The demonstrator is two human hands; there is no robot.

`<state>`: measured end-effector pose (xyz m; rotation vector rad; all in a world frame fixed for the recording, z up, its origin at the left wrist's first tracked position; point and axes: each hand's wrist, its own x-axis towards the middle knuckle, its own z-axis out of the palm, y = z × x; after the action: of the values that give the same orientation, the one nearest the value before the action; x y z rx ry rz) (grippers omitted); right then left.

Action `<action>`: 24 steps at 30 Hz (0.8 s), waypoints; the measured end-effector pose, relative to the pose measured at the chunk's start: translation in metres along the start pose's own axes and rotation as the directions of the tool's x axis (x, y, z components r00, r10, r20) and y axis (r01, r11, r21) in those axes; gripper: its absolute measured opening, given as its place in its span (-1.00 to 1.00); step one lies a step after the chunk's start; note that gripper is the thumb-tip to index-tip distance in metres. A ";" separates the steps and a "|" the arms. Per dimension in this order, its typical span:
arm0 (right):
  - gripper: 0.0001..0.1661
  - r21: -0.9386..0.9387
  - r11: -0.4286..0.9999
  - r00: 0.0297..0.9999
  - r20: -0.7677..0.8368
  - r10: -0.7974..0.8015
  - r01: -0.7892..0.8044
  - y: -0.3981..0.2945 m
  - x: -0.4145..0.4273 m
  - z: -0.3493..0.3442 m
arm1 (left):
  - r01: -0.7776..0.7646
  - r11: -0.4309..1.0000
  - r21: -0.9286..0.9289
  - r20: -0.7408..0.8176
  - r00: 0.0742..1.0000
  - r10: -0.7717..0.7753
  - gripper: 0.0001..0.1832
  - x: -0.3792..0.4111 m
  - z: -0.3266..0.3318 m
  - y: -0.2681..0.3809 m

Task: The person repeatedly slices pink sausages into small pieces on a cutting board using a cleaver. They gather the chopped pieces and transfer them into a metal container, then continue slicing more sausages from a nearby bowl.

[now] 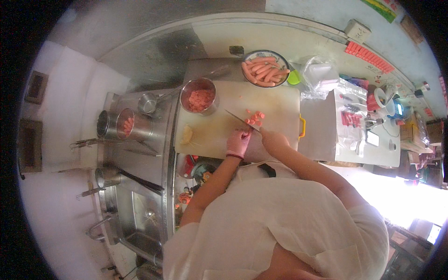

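Observation:
My right hand (274, 140) grips the handle of a kitchen knife (241, 119), its blade pointing to the upper left over a large white cutting board (217, 133). Just left of the handle, my left hand (238, 142), in a pinkish glove with a dark red cuff, has its fingers curled close to the blade; whether they hold a piece is too small to tell. Short cut sausage pieces (259, 115) lie beside the blade. Behind the board, a patterned bowl (287, 63) holds several whole sausages (266, 70). A steel pot (215, 91) of pink chopped food stands on the board's far left corner.
Yellowish shreds (187, 134) lie at the board's left. Steel containers (134, 123), a saucepan (147, 103) and a sink (134, 213) are further left. Right of the board's yellow handle (302, 126) are plastic-wrapped trays (320, 75) and plastic bags (348, 136). A wall runs behind.

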<state>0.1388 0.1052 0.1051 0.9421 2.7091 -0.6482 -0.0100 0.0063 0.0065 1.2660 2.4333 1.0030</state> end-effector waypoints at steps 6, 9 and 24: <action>-0.76 0.064 0.997 0.999 -0.027 0.038 -0.036 0.000 0.005 -0.009 | 0.029 0.999 -0.044 -0.027 0.999 -0.030 -0.70 0.002 0.004 -0.002; -0.76 0.079 0.996 0.999 0.019 0.045 -0.046 -0.011 -0.015 -0.042 | -0.001 0.991 -0.133 -0.097 0.995 -0.012 -0.71 -0.002 0.006 -0.004; -0.70 0.052 0.999 0.999 0.041 0.013 -0.015 -0.011 -0.010 -0.034 | 0.037 0.994 -0.101 -0.051 0.998 -0.042 -0.68 -0.004 -0.007 0.008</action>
<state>0.1386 0.1079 0.1424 0.9487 2.6594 -0.7302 -0.0060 0.0034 0.0162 1.1686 2.4041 1.1464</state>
